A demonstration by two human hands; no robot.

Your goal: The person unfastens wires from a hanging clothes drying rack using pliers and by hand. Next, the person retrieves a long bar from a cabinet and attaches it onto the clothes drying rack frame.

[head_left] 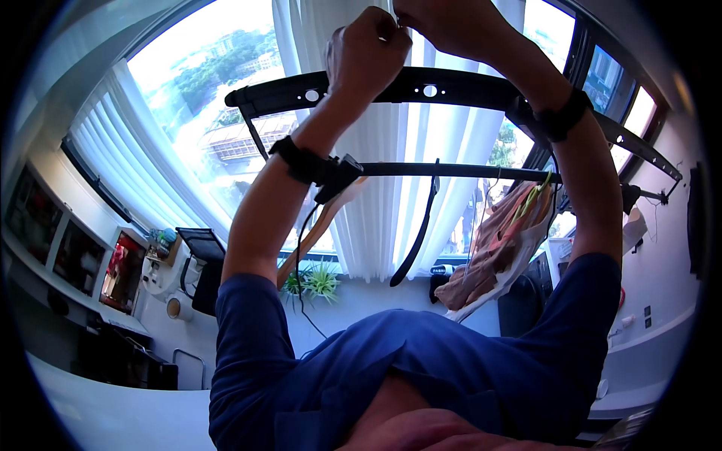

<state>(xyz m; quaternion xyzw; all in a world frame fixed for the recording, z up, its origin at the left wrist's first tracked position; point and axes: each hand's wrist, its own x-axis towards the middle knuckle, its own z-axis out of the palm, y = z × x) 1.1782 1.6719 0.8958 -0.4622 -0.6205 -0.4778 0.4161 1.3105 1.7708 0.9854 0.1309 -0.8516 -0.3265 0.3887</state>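
Note:
Both arms are raised, and my hands meet near the top edge of the view. My left hand (367, 54) is closed, its thumb and fingers drawn together in a pinch. Close against it, my right hand (450, 24) is bent inward with its fingers also pinched, partly cut off by the frame. Whatever they hold between the fingertips is too small to make out. Just below the hands runs a long black rack beam (474, 92) with round holes. Beneath that is a black hanging rod (459, 171).
From the rod hang a dark hanger (418, 240), a wooden hanger (320, 229) and brownish clothes (492, 255). White curtains (368, 233) and a large window stand behind. An office chair (203, 263) is at left, a green plant (322, 283) below the window.

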